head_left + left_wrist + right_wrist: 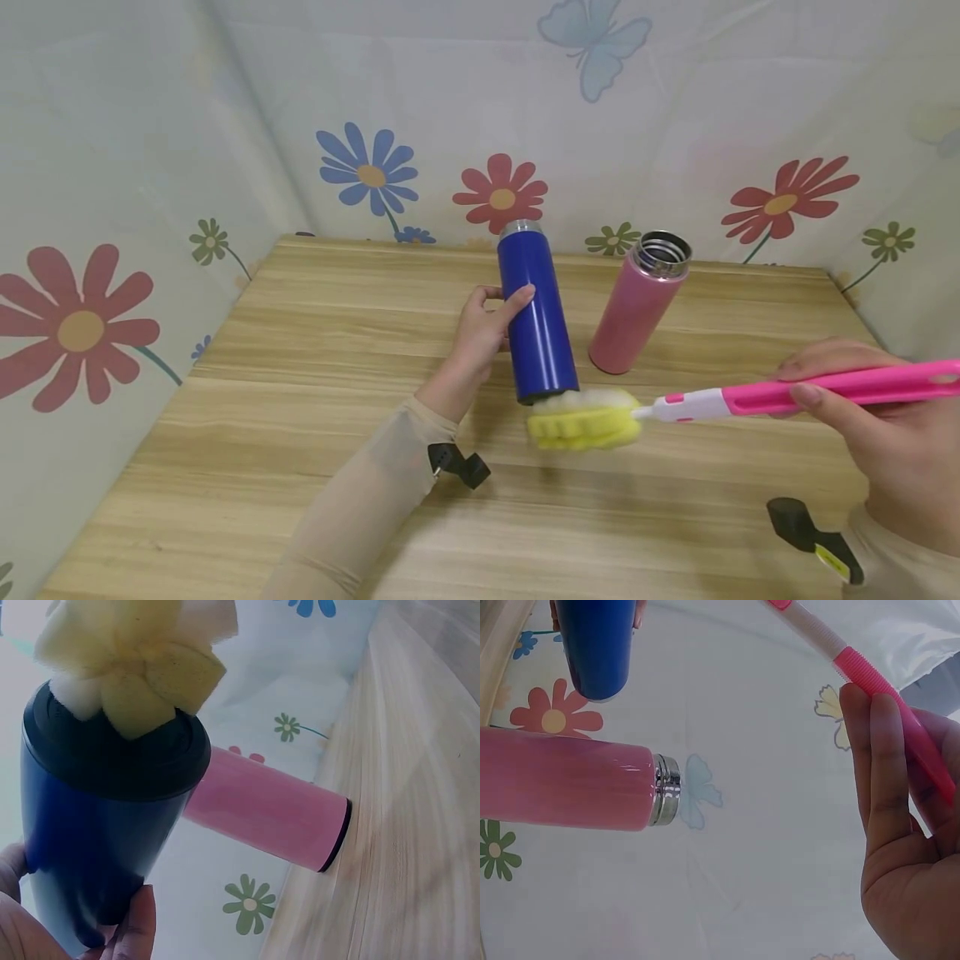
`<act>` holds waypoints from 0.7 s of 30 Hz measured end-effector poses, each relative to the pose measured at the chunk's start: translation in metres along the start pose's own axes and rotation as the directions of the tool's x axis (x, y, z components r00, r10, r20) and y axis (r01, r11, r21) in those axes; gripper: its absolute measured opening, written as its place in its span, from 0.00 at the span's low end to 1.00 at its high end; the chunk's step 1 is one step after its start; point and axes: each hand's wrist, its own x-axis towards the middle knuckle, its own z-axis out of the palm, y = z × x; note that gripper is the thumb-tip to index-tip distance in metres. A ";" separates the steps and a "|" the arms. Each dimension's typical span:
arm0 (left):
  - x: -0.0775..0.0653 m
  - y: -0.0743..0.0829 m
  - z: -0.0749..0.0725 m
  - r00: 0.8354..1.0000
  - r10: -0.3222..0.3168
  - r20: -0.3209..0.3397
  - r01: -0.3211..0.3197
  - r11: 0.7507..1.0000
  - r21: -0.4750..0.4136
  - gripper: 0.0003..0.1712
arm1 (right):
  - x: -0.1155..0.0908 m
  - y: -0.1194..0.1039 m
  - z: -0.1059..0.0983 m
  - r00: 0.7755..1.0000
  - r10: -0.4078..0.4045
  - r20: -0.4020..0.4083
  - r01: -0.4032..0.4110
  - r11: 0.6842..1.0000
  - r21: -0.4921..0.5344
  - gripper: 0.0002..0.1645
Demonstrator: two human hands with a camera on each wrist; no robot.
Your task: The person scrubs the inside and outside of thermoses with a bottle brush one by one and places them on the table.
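My left hand [483, 329] grips a blue thermos bottle [536, 312] around its side, thumb across the front. The bottle is tilted, its silver neck pointing away and its dark base [112, 750] toward me. In my right hand [862, 425] is a bottle brush with a pink and white handle [765, 396], pinched between thumb and fingers. Its yellow and white sponge head [585, 423] is right at the bottle's base and overlaps it in the left wrist view. Part of the right palm is hidden behind the handle.
An uncapped pink thermos bottle [637, 312] stands upright to the right of the blue one, its steel mouth facing up. Both are over a wood-grain table [337, 350]. A flower-printed cloth [420, 75] hangs behind the table and along its sides.
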 end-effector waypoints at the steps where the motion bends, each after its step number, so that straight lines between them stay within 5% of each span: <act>1: 0.000 0.000 0.000 1.000 0.002 -0.001 -0.002 1.000 -0.005 0.35 | 0.000 0.000 0.000 1.000 -0.002 -0.004 0.002 1.000 0.004 0.12; 21: -0.002 -0.003 0.003 1.000 0.012 -0.014 -0.012 1.000 0.016 0.34 | 0.002 0.003 0.019 0.997 -0.075 -0.021 0.077 0.986 0.145 0.11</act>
